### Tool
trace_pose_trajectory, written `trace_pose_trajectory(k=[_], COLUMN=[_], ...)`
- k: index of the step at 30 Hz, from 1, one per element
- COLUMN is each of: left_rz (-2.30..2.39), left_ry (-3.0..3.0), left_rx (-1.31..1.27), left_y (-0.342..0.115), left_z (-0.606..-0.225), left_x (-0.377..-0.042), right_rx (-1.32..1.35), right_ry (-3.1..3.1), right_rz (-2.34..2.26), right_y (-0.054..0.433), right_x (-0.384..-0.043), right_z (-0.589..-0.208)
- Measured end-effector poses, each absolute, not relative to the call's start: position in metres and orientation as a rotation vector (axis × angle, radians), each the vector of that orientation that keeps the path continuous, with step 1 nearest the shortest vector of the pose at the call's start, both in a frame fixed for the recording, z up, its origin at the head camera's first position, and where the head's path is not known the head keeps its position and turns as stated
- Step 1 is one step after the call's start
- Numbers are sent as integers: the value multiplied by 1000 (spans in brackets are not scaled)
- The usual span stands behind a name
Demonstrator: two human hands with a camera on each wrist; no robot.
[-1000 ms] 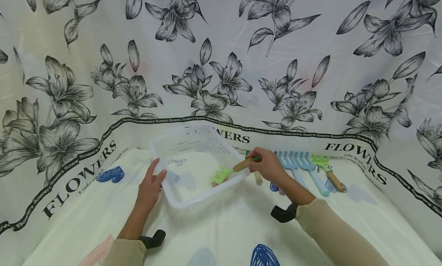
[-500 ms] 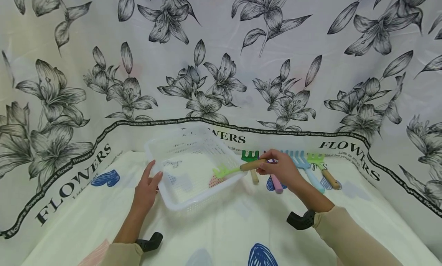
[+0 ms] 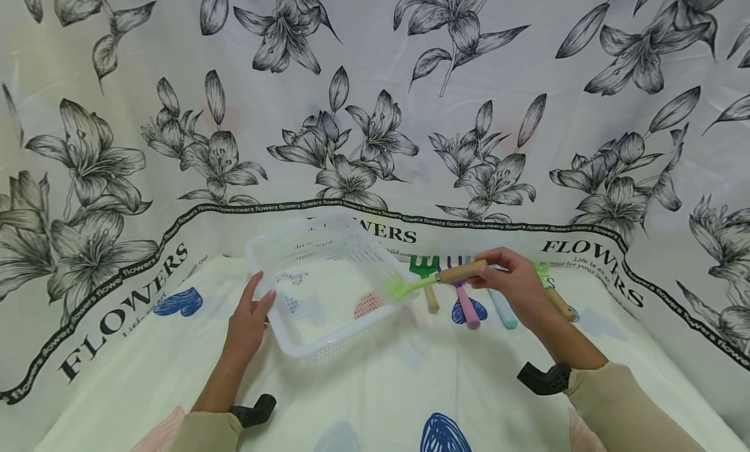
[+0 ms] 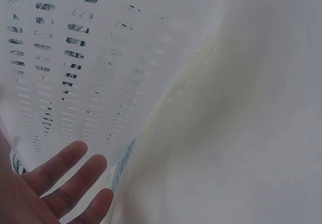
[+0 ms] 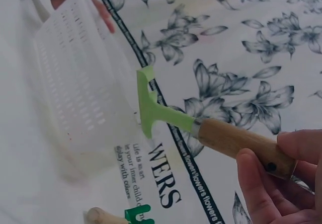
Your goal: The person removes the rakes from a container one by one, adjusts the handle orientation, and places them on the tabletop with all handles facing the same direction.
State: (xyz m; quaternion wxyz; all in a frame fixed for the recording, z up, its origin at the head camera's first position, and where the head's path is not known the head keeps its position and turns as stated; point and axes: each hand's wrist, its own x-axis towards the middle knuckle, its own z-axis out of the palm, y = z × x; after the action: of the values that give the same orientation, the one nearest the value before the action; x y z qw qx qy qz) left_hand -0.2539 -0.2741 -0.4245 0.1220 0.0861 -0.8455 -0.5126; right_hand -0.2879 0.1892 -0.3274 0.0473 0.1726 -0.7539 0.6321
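A white perforated plastic basket point(image 3: 346, 342) is tilted, its inside facing me. My left hand point(image 3: 249, 322) holds it at the left rim, thumb at the edge; in the left wrist view the fingers point(image 4: 75, 183) lie along the perforated outer wall point(image 4: 100, 98). My right hand point(image 3: 518, 286) pinches a small hand rake point(image 3: 459, 271) by the end of its wooden handle. Its light green head overlaps the basket's right rim in the head view. From the right wrist view, thumb and fingers close on the handle point(image 5: 241, 146), and the rake head points toward the basket.
Right of the basket lie a dark green rake point(image 3: 431, 299) with a wooden handle, a purple rake with a pink handle point(image 3: 469, 309), a light blue rake point(image 3: 504, 309) and a light green one with a wooden handle point(image 3: 560, 303). A flower-printed curtain point(image 3: 375, 133) stands behind.
My right hand has moved right, drawing the rake's head from over the basket's inside to its right rim. The purple rake has come into fuller view. My left hand keeps its hold on the basket.
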Motion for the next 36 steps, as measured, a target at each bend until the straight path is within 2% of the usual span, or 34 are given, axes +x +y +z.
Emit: trace_pose_trajectory(k=[5,18,28,36], left_rz=[-1494,-1474,-1517,-1520], left_ry=[-2468,-2473,-2444,-2434], left_rx=[247,266,257,253], left_y=[-275,-277,-274,-274], left_z=[-425,-425,-427,-427], left_x=[-254,-254,-257,-258], right_rx=[553,350,5,-211], right_ry=[-2144,-1859,-1794,-1682], right_rz=[1956,2024,1863,1855], right_y=[202,241,278,301], right_x=[-283,-291,-305,-311], right_z=[-319,-321,-346,-351])
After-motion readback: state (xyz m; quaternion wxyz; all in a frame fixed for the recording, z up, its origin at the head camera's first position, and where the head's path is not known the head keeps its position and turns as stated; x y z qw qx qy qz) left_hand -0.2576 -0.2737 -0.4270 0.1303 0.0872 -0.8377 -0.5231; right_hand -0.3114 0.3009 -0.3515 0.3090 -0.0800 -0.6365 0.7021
